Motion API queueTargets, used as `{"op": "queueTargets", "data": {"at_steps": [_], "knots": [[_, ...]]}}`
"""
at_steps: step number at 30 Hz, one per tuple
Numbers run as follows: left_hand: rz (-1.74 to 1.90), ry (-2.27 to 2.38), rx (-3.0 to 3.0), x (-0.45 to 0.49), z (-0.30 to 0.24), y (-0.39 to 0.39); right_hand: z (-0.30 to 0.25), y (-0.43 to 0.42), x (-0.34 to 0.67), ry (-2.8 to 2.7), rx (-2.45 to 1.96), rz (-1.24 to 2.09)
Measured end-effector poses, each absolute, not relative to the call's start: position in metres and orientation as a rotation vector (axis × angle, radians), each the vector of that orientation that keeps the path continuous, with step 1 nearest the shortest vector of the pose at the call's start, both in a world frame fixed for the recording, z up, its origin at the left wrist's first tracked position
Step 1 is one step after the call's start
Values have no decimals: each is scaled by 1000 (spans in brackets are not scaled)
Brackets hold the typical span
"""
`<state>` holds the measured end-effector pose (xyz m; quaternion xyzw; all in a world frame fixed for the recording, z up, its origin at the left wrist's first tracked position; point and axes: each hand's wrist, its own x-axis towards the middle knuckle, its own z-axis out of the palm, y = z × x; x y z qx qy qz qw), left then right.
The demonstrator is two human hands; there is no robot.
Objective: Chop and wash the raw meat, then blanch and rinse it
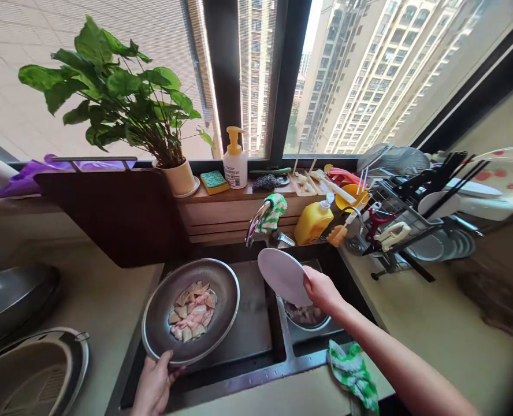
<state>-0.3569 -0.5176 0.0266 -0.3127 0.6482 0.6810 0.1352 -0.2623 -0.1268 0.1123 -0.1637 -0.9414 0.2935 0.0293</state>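
Note:
My left hand [155, 381] grips the near rim of a metal mesh strainer [222, 283] tilted over the left side of the sink [256, 378]; pale sliced pieces of food [192, 310] lie in it. My right hand [323, 289] holds a white plate [282, 274] tilted above a steel bowl [306, 318] in the right part of the sink; that bowl holds some wet food. The faucet [256, 222] stands behind the plate, with a green-and-white cloth [274, 211] draped over it.
A yellow detergent bottle [313, 222] and a dish rack [416, 219] with plates and utensils sit right of the sink. On the window sill are a potted plant [122, 98], soap pump [234, 159] and sponge [214, 181]. A green cloth [354, 375] lies on the counter edge. A wok [14, 294] stands at left.

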Motion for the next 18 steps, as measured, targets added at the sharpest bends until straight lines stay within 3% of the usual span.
{"op": "queueTargets", "data": {"at_steps": [8,18], "knots": [[1943,1845,-721,-352,27,-488,143,-136,-185,-2766,-594,476],[1903,1858,-630,-344,18,-485,64,-105,-75,-2388,-865,93]]}}
